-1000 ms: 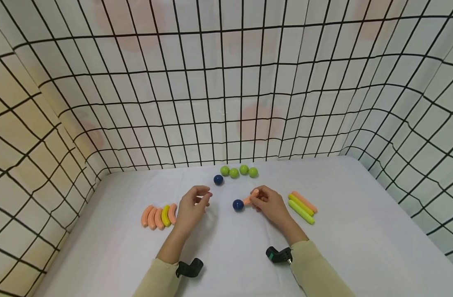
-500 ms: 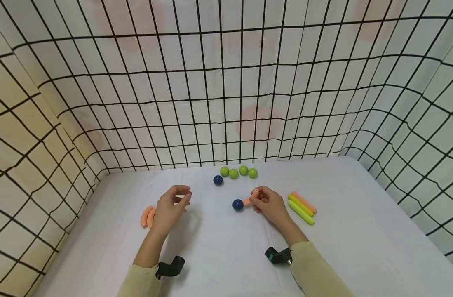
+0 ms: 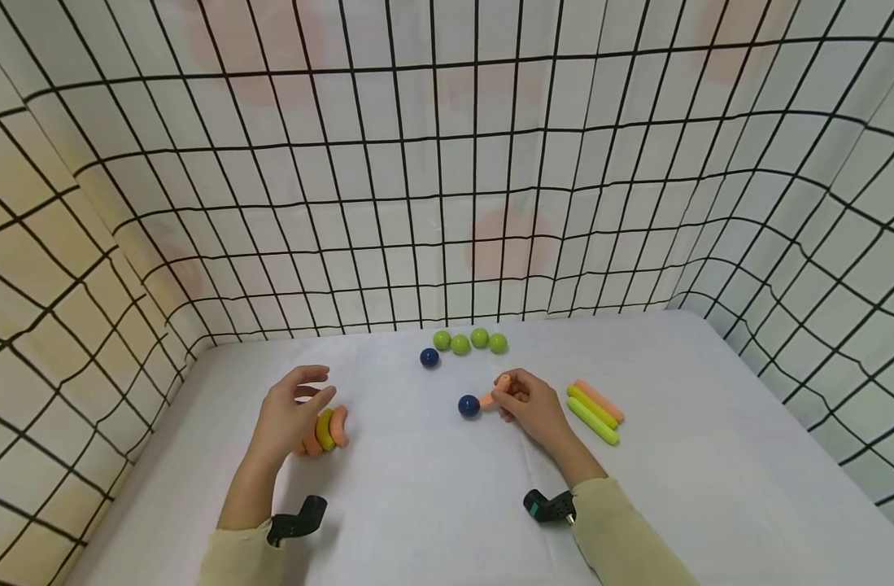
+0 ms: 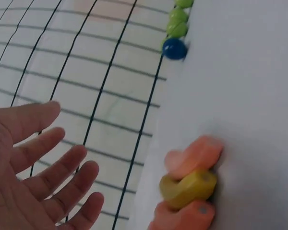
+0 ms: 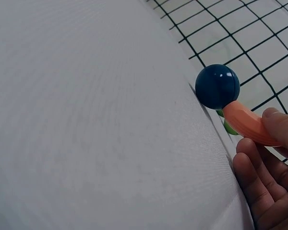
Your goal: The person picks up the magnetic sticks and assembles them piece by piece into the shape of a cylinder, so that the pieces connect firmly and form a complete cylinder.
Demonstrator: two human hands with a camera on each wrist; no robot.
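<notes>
My right hand (image 3: 530, 403) pinches a curved orange piece (image 5: 247, 125) between thumb and fingers. A dark blue ball (image 5: 217, 86) sits at the far end of that piece. On the left, my left hand (image 3: 289, 415) hangs over a row of curved pieces with its fingers spread and nothing in them. From that row, a yellow curved piece (image 4: 189, 188) lies between orange ones, the rightmost being an orange curved piece (image 3: 338, 426). The row's left end is hidden behind the hand in the head view.
Several green balls (image 3: 460, 344) line the back of the white table (image 3: 417, 505), with a second blue ball (image 3: 429, 357) before them. Right of my right hand lie straight sticks: an orange stick (image 3: 599, 400), a yellow one and a yellow-green one. Black wire mesh (image 3: 447, 195) encloses the back and sides.
My left hand has moved left, from beside the row's right end to over its left part, uncovering the yellow and rightmost orange pieces. The right hand stays put with its piece.
</notes>
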